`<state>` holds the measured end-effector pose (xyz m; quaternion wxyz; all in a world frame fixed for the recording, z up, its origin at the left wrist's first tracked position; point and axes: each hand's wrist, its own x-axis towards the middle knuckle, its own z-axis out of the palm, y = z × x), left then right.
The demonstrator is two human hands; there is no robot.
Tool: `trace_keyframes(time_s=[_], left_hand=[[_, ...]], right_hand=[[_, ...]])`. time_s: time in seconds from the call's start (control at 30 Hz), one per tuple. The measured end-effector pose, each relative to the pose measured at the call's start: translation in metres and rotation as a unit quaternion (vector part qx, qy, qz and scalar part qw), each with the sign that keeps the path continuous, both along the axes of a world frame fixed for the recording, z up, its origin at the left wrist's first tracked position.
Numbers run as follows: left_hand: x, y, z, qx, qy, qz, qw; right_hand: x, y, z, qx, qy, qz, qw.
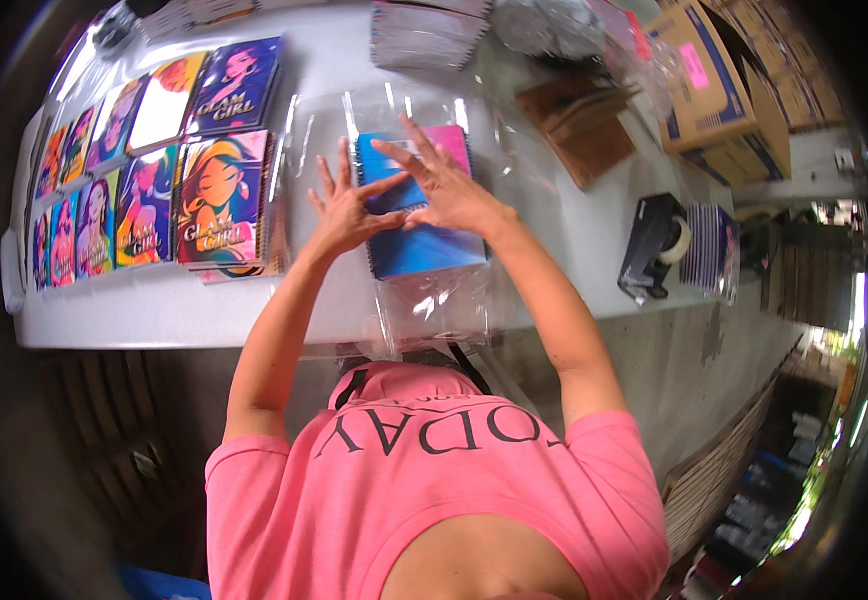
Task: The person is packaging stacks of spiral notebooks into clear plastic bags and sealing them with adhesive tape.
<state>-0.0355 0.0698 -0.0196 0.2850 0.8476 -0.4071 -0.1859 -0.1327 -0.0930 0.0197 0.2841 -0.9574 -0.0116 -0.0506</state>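
Observation:
Blue-and-pink spiral notebooks (429, 255) lie in front of me on a clear plastic sheet (419, 310); they seem to be two, one beyond the other, though my hands cover where they meet. My left hand (347, 208) is open, fingers spread, over their left edge. My right hand (446, 192) is open too, its spread fingers reaching across the middle of the covers. The two thumbs are close together. Neither hand grips anything. Whether the plastic also lies over the covers, I cannot tell.
Rows of colourful illustrated notebooks (219, 200) cover the table's left side. A notebook stack (429, 35) stands at the far edge. Rightward are brown flat pieces (582, 125), a black tape dispenser (654, 245), another notebook stack (706, 250) and a cardboard box (719, 95).

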Motion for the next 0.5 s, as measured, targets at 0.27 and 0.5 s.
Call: trace_keyframes(time_s=[0.27,0.5], left_hand=[[0.006,0.0,0.007,-0.085,0.156,-0.046,0.983],[0.006,-0.001,0.006,-0.061,0.109,-0.054,0.991]], right_hand=[[-0.183,0.074,0.002,0.244,0.024,0.043,0.968],[-0.329,-0.102,0.025,0.119,-0.097,-0.714,0.683]])
